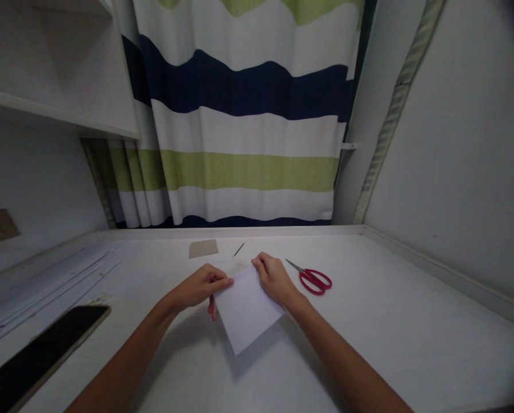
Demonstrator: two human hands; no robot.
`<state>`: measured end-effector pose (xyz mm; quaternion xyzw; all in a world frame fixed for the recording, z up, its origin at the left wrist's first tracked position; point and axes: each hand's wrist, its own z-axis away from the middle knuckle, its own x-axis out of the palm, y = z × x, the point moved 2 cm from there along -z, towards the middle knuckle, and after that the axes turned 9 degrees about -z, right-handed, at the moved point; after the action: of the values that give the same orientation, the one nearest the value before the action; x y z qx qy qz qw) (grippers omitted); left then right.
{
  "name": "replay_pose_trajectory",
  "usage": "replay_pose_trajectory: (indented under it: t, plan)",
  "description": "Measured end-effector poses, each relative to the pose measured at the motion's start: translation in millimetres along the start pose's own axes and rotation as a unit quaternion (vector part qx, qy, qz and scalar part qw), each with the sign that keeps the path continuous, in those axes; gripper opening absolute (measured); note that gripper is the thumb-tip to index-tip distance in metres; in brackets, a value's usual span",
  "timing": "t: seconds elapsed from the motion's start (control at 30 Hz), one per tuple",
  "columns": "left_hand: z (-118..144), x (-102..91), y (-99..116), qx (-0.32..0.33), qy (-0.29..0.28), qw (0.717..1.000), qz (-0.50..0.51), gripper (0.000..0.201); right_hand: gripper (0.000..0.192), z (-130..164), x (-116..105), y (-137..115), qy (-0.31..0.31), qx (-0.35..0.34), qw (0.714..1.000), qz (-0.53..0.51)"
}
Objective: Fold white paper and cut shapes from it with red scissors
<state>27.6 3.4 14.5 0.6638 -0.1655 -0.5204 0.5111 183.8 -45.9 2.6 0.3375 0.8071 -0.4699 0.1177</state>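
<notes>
Two hands hold a white paper [246, 312] over a white table [412, 321]. The left hand [201, 287] pinches the paper at its left edge, with the fingers curled in and the thumb on top. One finger pokes out under the paper. The right hand [274, 278] grips the top right part of the paper, fingers bent over the edge. The paper is tilted, so one corner points down toward the person. Its far end looks folded or lifted a bit, close to the table.

Red scissors [314, 279] lie on the table just to the right of the right hand. They are shut and their blades point to the left and away. A small brown card [203, 248] lies flat farther back, near the curtain. A thin dark stick [238, 249], maybe a pen or needle, lies beside the card. I cannot tell which it is.

A dark phone [42, 355] lies at the left, near the table edge, screen off. Some long white strips [46, 281] lie behind it. A big curtain [248, 115] with white, blue and green stripes hangs at the back
</notes>
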Motion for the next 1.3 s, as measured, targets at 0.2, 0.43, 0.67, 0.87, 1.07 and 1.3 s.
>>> replay_pose_trajectory:
  t: [0.2,0.43,0.67,0.87,1.07,1.3]
  plan:
    - [-1,-13.4,-15,-0.009,0.026,1.000,0.014,0.034,0.022,-7,-18,13,0.033,0.010,0.997,0.068]
    - [-7,-30.5,-23,0.039,0.254,0.952,-0.164,0.033,0.022,-9,-25,17,0.053,0.024,0.993,0.107]
    - [-13,17.6,-2,0.104,0.228,0.896,-0.367,0.034,0.024,5,5,-13,-0.057,-0.019,0.977,0.205]
    - [-12,18.9,-1,0.097,0.295,0.895,-0.322,0.029,0.028,3,8,-7,-0.021,0.008,0.998,0.053]
    - [-6,5.8,1,0.080,0.355,0.880,-0.304,0.028,0.048,-1,13,5,-0.100,0.010,0.994,-0.041]
    - [-3,-4.4,1,0.076,0.377,0.881,-0.274,0.030,0.039,-2,4,-1,-0.119,-0.005,0.986,-0.115]
